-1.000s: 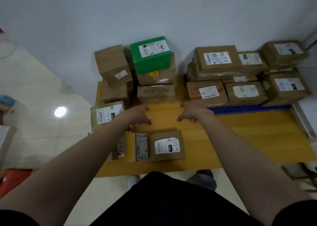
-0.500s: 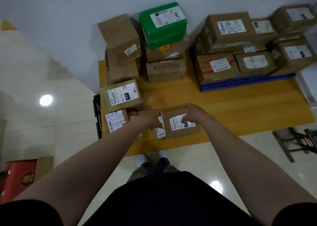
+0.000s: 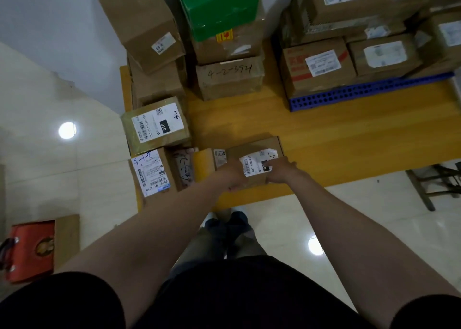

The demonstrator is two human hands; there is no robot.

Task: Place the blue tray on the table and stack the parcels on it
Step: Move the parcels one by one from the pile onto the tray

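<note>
A flat brown parcel [image 3: 252,149] with a white label lies near the front edge of the yellow wooden table [image 3: 324,139]. My left hand [image 3: 230,175] grips its near left side and my right hand [image 3: 280,170] lies on its label and near right side. The blue perforated tray [image 3: 369,91] sits at the table's back right with several brown parcels [image 3: 319,66] stacked on it. More parcels are piled at the back left, with a green box [image 3: 219,6] on top of a stack marked 4-2-3921 [image 3: 229,79].
Labelled parcels [image 3: 154,124] crowd the table's left edge, and a small yellow-taped parcel [image 3: 205,160] lies beside the one under my hands. A red bag [image 3: 30,249] and a cardboard box stand on the tiled floor at the left. A dark stool frame [image 3: 436,184] stands at the right.
My hands pulled back from the middle of the table onto the flat parcel at the front edge. The camera tilted down and moved closer.
</note>
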